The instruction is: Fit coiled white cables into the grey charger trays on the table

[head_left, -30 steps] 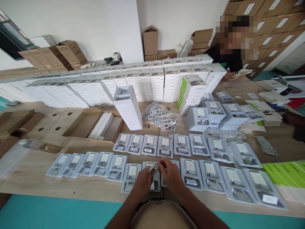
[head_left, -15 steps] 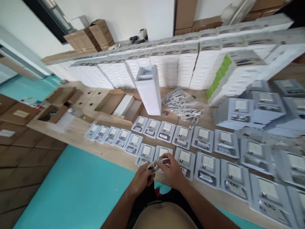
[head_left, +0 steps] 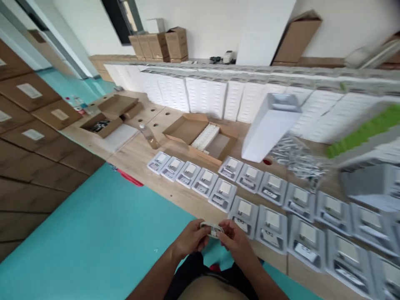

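A small coiled white cable (head_left: pixel 213 230) is held between my two hands, just off the front edge of the table. My left hand (head_left: pixel 191 238) grips its left side between thumb and fingers. On the other side, my right hand (head_left: pixel 235 238) pinches the coil near its connector end. Nearest to my right hand is a grey plastic tray (head_left: pixel 245 211) carrying a white rectangular block and smaller pieces. Several similar trays (head_left: pixel 271 228) stand in rows along the table. Fine detail of the cable is blurred.
An open cardboard box (head_left: pixel 215 156) with white pieces lies behind the trays. Beside it rises a tall white tray stack (head_left: pixel 270 131), near bagged white cables (head_left: pixel 298 160). White boxes (head_left: pixel 206 98) line the back. A bottle (head_left: pixel 149 136) lies at left; brown cartons (head_left: pixel 34 112) are piled beyond.
The view has turned left, so the table and trays appear farther right. Both hands still hold the cable, with its coil now stretched more level between them.
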Demonstrator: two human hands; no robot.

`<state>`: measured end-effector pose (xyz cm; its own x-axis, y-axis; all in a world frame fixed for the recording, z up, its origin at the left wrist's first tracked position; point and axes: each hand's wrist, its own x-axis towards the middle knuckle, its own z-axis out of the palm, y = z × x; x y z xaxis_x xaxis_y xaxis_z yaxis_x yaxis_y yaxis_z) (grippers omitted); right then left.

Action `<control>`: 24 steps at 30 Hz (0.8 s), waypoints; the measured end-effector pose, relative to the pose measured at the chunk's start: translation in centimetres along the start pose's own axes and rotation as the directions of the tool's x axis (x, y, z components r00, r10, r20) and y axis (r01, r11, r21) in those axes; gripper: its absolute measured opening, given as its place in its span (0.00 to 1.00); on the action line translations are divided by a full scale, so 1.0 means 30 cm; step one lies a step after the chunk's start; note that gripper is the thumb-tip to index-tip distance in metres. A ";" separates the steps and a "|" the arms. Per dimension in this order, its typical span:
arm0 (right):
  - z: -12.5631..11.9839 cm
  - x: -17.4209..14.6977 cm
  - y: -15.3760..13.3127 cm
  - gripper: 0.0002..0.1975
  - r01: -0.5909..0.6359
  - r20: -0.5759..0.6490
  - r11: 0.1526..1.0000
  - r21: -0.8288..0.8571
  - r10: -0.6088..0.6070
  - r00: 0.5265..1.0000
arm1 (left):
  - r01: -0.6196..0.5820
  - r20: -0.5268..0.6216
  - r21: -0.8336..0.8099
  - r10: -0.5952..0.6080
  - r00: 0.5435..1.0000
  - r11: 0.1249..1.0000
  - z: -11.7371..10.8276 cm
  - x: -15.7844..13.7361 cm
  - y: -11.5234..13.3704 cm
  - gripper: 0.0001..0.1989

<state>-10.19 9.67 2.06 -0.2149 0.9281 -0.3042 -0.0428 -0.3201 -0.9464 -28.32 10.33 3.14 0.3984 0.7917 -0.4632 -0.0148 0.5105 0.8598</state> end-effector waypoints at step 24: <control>0.461 0.630 -0.108 0.13 0.097 -0.097 0.970 -0.223 -0.121 0.988 | -0.063 -0.256 0.869 0.553 0.793 0.491 -1.274 0.171 0.259 0.13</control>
<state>-27.61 25.62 0.89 -0.1123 0.9741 -0.1962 0.1547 -0.1779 -0.9718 -61.46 31.19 -0.78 0.0730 0.9959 0.0534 0.7645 -0.0903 0.6382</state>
